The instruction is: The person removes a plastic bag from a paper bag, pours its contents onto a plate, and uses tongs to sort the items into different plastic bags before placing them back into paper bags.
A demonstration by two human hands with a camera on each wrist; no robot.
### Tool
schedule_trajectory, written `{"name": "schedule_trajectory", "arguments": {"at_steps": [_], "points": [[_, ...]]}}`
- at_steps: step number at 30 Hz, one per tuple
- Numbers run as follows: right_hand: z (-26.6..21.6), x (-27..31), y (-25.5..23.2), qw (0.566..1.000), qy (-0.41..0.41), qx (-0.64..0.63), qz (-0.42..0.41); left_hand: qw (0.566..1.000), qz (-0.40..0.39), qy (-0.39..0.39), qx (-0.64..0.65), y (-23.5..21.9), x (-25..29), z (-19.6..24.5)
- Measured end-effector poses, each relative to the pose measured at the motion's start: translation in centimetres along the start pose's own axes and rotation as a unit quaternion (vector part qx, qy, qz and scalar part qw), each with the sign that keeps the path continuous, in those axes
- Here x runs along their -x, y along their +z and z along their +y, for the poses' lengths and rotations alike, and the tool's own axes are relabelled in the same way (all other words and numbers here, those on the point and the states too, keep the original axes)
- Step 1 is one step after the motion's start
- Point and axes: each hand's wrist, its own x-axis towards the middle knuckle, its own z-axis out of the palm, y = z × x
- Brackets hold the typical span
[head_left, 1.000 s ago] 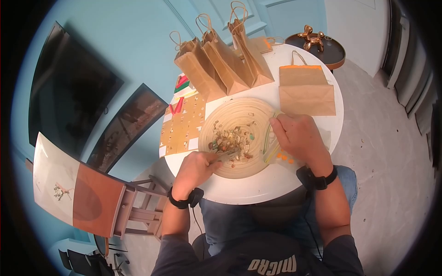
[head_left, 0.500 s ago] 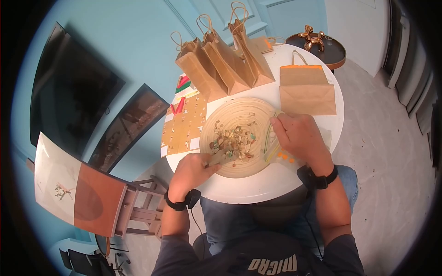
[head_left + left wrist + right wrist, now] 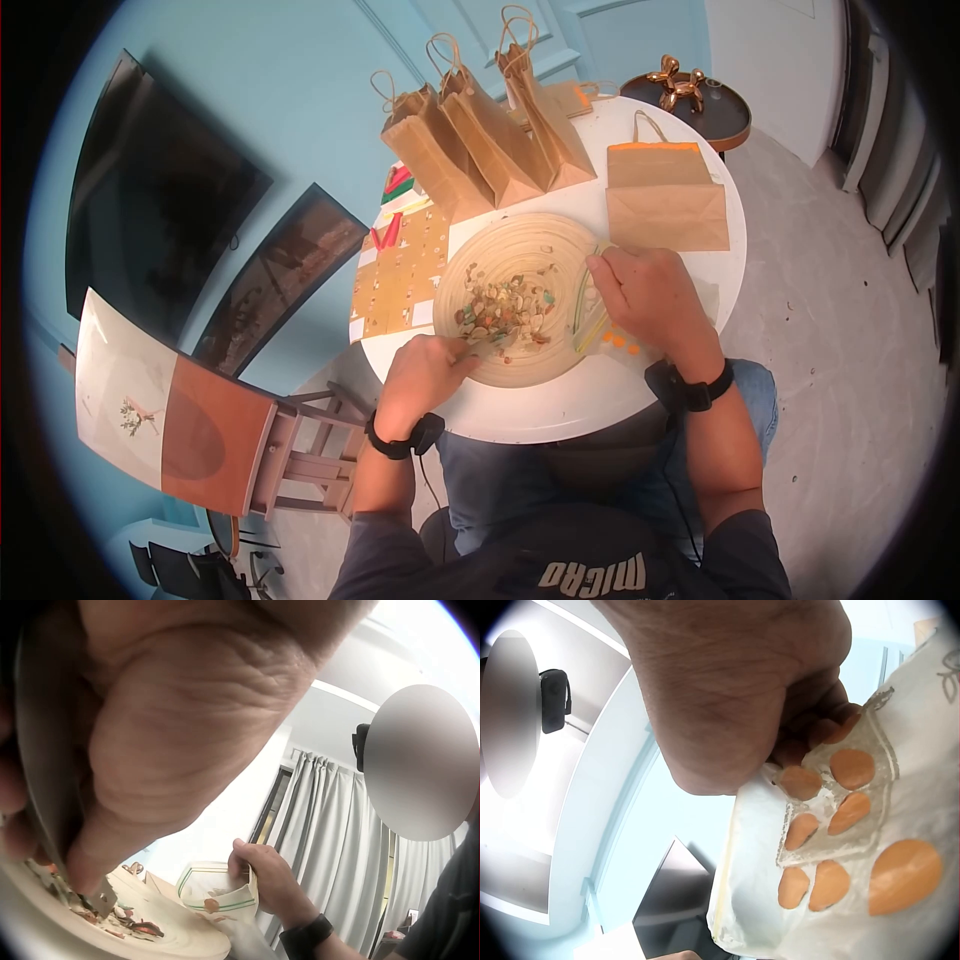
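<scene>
My left hand grips a grey metal utensil with a long, curved, strip-like body; its kind I cannot tell. The hand is over the near left rim of a round, pale wooden plate. On the plate lies a heap of dried potpourri-like pieces in brown, orange and green. My right hand pinches the upper edge of a translucent zip bag at the plate's right side. Its mouth gapes toward the plate, with green and yellow lines along the edge. Orange spots mark the bag.
Three upright kraft paper bags stand behind the plate. Another kraft bag lies at the right. At the left are a patterned tan sheet and a red item. The white round table's near edge is close to my lap.
My left hand shifts slightly over the plate's near left part, and the utensil, seen over the pieces before, now shows less beyond the fingers. My right hand and the zip bag stay put.
</scene>
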Motion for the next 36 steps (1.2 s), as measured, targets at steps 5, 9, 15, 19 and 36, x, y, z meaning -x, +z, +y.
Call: {"name": "schedule_trajectory", "arguments": {"at_steps": [5,9,15,19,36], "points": [[-0.1,0.0,0.0,1.000,-0.005,-0.006,0.005,1.000,0.007,-0.006,0.026,0.1,0.1,-0.3],[-0.1,0.0,0.0,1.000,-0.007,-0.009,0.007,0.999,0.011,-0.002,0.040,-1.5,-0.2,0.3],[-0.1,0.0,0.3,1.000,-0.007,-0.008,0.005,0.990,0.048,0.082,0.107,-3.7,-1.7,3.2],[0.2,0.0,0.5,1.000,0.000,-0.005,0.010,0.980,0.013,0.117,0.159,-3.8,-2.8,6.6],[0.3,0.0,0.5,1.000,-0.002,-0.008,0.011,0.999,-0.009,0.027,0.045,1.2,-3.7,0.8]]}}
